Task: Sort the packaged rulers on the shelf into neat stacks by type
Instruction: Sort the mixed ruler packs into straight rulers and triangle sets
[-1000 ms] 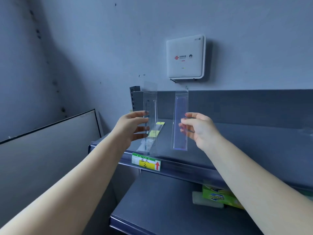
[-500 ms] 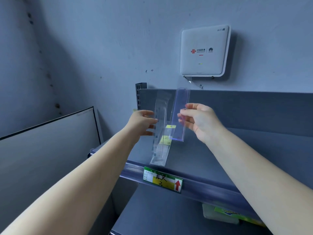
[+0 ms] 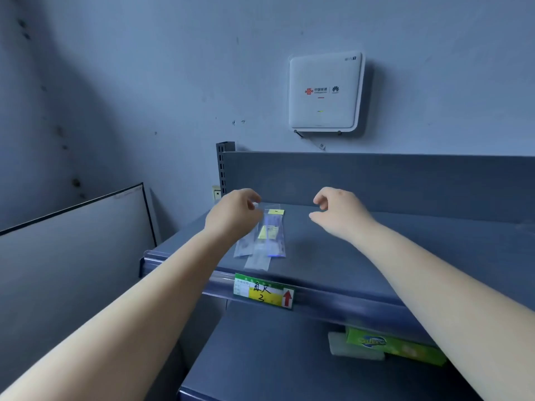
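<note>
A small pile of packaged rulers lies on the left part of the upper grey shelf [image 3: 376, 256]. A blue-tinted ruler pack [image 3: 276, 244] lies on top at the right, with yellow labels showing. Clear ruler packs [image 3: 257, 260] fan out beneath it toward the shelf's front. My left hand [image 3: 234, 217] hovers over the pile's left side, thumb and fingertip pinching the top end of a clear ruler pack [image 3: 241, 248]. My right hand [image 3: 338, 212] floats above bare shelf to the right of the pile, fingers loosely curled and holding nothing.
A green and yellow price tag [image 3: 263, 290] sits on the shelf's front rail. Behind the shelf is a grey back panel [image 3: 376, 180], with a white router [image 3: 325, 91] on the wall above. A green box [image 3: 396, 347] lies on the lower shelf. A framed board [image 3: 72, 250] leans at the left.
Both packs were held upright in front of me. Now the blue-tinted pack lies on the pile, released by my right hand. My left hand has lowered its clear pack onto the shelf.
</note>
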Action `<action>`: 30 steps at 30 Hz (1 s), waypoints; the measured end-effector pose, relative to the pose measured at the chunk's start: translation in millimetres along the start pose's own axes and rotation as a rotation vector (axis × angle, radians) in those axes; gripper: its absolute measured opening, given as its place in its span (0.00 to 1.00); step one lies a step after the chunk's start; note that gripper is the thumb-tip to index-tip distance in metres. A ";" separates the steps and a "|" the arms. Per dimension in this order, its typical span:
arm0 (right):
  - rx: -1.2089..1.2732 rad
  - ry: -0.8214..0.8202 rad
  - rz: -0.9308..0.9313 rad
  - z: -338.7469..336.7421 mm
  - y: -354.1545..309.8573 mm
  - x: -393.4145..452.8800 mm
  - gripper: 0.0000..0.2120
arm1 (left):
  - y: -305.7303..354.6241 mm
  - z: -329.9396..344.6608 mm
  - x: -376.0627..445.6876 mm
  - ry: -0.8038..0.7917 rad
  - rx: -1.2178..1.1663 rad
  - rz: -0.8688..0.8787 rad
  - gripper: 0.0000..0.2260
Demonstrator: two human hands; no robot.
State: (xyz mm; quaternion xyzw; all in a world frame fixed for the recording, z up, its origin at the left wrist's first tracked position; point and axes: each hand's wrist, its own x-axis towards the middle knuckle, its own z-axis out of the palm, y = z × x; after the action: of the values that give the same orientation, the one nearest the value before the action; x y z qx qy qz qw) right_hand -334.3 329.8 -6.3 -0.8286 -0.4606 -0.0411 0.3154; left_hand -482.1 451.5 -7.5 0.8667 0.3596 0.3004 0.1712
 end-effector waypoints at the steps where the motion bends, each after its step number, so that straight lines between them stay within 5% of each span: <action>1: -0.061 0.007 -0.017 -5.6 4.7 -8.1 0.14 | 7.7 4.1 -5.5 -0.020 0.024 0.022 0.13; 14: -0.597 0.064 0.020 -109.5 94.6 -108.3 0.12 | 153.5 72.9 -65.0 -0.072 0.318 0.424 0.16; 30: -0.644 0.113 0.151 -262.5 307.0 -193.3 0.12 | 387.5 219.2 -129.2 -0.179 0.224 0.532 0.16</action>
State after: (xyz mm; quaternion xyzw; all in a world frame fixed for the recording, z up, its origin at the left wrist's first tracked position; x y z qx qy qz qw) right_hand -144.2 -75.6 -15.0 -0.9140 -0.3428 -0.2072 0.0644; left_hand -211.7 75.4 -27.0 0.9670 0.1343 0.2156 0.0208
